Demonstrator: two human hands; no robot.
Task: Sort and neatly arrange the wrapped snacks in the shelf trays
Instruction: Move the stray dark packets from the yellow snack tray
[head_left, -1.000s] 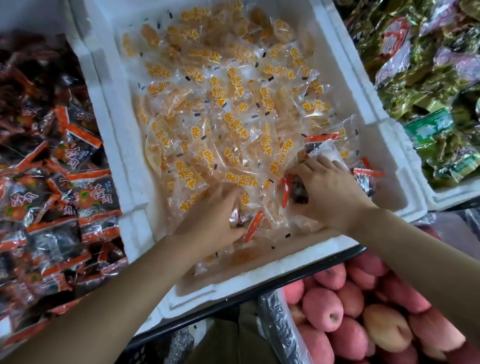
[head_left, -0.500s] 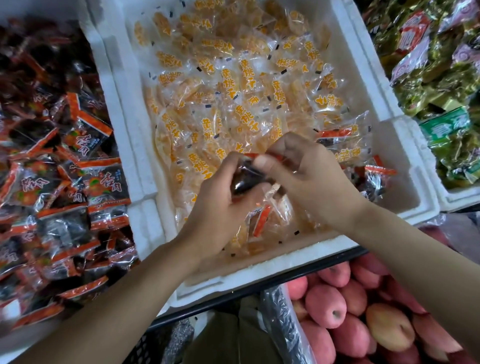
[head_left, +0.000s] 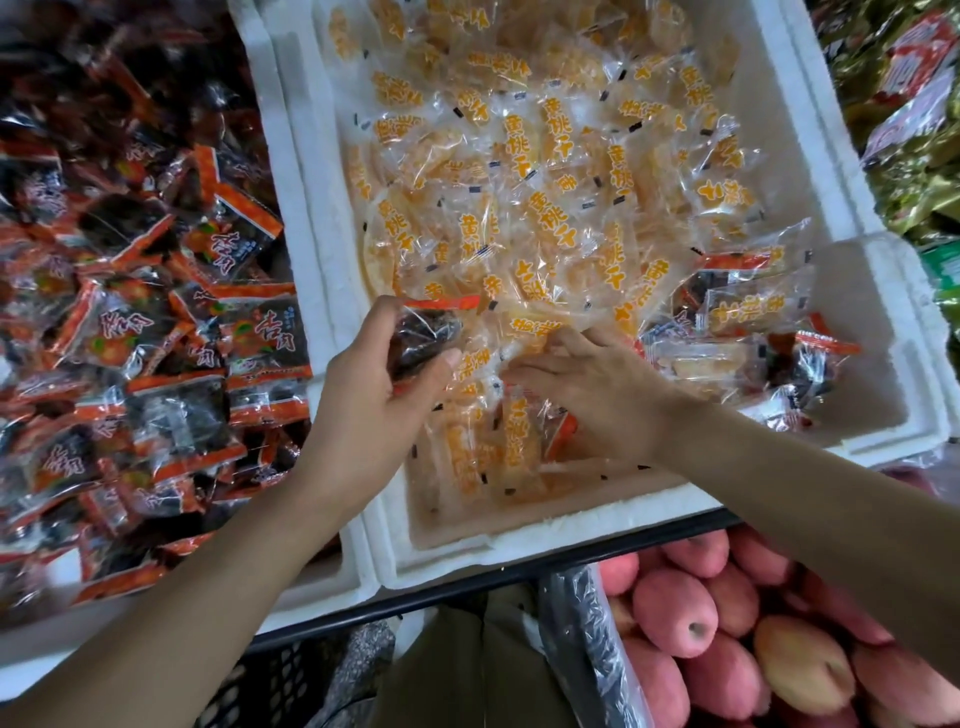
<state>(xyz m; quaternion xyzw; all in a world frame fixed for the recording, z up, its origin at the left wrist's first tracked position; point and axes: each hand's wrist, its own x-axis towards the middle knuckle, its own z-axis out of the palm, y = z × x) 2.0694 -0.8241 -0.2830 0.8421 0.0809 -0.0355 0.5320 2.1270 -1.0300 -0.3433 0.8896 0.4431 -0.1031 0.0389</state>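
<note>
A white foam tray (head_left: 878, 332) in the middle holds many clear packets of yellow dried peach (head_left: 524, 208). My left hand (head_left: 374, 395) grips a dark snack packet with red ends (head_left: 426, 338) above the tray's near-left part. My right hand (head_left: 597, 384) lies palm down on the yellow packets near the tray's front, fingers spread among them. Several dark red-edged packets (head_left: 800, 358) lie mixed in at the tray's right side. The left tray (head_left: 291, 171) is heaped with the same dark red-edged packets (head_left: 156, 312).
A tray of green and gold packets (head_left: 909, 130) stands at the right. Below the shelf edge lies a crate of pink apples (head_left: 701, 623) lined with plastic, and a black crate (head_left: 270, 675) at the lower left.
My left hand took the dark packet from my right hand and carried it left. My right hand dropped back flat onto the yellow packets.
</note>
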